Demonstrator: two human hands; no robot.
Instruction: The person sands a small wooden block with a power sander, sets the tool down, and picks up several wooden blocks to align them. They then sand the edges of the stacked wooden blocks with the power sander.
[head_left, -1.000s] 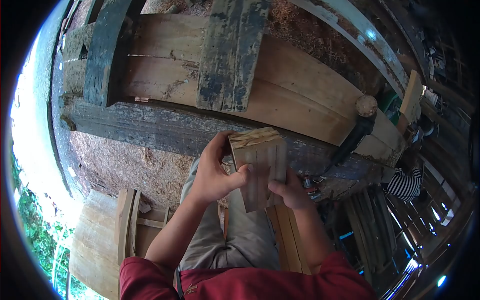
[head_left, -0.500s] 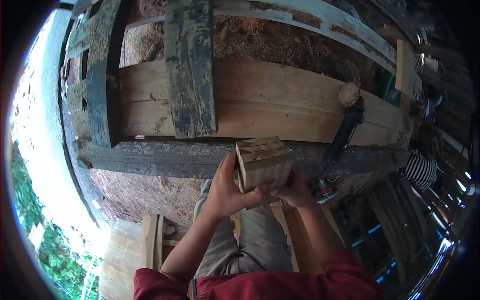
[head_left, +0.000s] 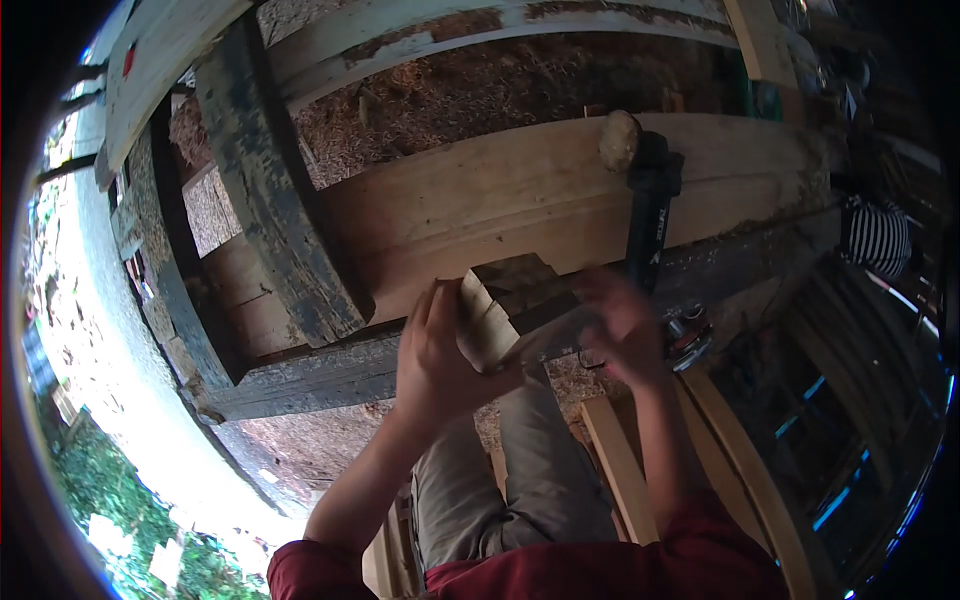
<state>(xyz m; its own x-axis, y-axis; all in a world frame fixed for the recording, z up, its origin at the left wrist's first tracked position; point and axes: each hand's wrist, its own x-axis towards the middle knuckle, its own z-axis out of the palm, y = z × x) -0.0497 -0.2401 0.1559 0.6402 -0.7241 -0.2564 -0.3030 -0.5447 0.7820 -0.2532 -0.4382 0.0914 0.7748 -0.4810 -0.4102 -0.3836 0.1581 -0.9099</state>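
Frame centre: left hand grip is closed around the wood block, held above the lap. Right hand, blurred, is off the block with fingers spread, empty. Beyond lie the table planks and an angle grinder. Step judged: repositioning the block; next move calls for steady two-handed support.

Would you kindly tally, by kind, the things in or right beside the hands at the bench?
Hands: 2, left hand and right hand
Wooden blocks: 1, wooden block
Power tools: 1, angle grinder
Total: 4
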